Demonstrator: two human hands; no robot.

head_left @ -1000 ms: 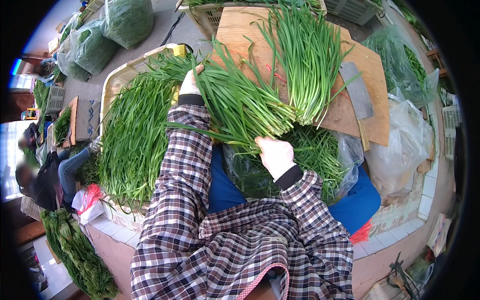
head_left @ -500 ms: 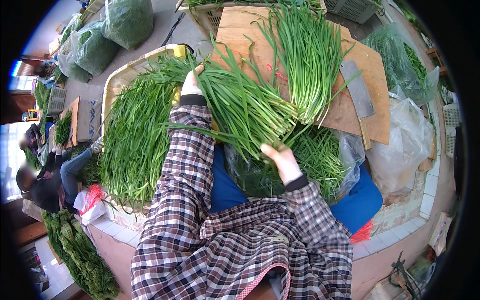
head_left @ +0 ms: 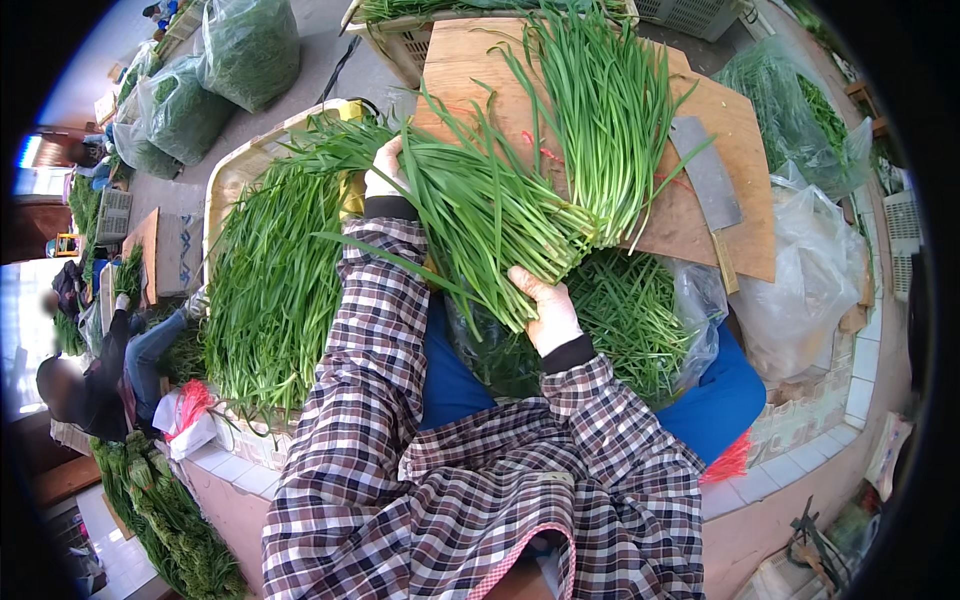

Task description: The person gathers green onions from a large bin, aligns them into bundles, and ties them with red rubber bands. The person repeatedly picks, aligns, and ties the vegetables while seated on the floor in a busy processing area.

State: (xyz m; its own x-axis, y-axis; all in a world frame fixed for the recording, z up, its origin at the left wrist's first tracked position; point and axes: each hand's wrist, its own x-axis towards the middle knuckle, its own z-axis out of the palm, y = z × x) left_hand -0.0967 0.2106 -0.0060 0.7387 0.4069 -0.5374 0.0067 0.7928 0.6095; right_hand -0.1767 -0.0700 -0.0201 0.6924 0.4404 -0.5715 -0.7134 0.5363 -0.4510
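Note:
A loose bunch of garlic chives [head_left: 480, 215] slants across in front of me, pale cut ends toward the right. My left hand [head_left: 387, 166] is closed around its leafy part. My right hand [head_left: 546, 306] grips the lower stem ends, thumb on top and the other fingers partly hidden under the stems. A second bunch of chives [head_left: 610, 130] lies on the wooden board [head_left: 745, 150] just beyond, stem ends toward me. A wide-bladed knife [head_left: 708, 180] with a wooden handle rests on the board to its right. Red ties [head_left: 543, 148] lie by that bunch.
A pale crate [head_left: 232, 165] at left holds many chives. Between my knees, a clear bag [head_left: 700, 300] holds chive trimmings [head_left: 635, 325]. Plastic bags [head_left: 815, 280] stand at right, filled green bags [head_left: 250, 55] at far left. A person [head_left: 105, 370] sits at left.
My right hand has come in from just below the stem ends and now holds them. The left hand keeps its grip, the bunch nearly in place.

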